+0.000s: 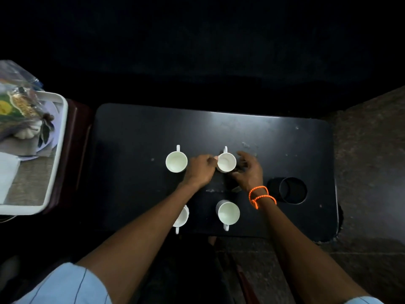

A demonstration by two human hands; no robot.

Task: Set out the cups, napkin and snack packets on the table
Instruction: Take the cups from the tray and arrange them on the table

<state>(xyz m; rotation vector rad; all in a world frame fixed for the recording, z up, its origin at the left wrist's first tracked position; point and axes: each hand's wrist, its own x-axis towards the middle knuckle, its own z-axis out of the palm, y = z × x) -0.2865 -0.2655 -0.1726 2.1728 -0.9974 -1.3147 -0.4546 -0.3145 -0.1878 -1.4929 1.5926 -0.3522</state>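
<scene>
Several white cups stand on the small black table (135, 137). The far right cup (226, 162) sits between my hands: my left hand (200, 170) pinches its left rim, and my right hand (249, 170) curls around its right side with fingers apart. The far left cup (176, 161) stands free. My left forearm partly hides the near left cup (183, 217). The near right cup (229, 213) stands free, handle toward me. Clear snack packets (19, 102) and a white napkin (7, 174) lie on the white tray (59, 150) at the left.
The tray rests on a dark red stand (74, 145) left of the table. A round cup-holder hole (292, 190) is sunk into the table's right side. A stone floor (368, 172) lies to the right. The background is dark.
</scene>
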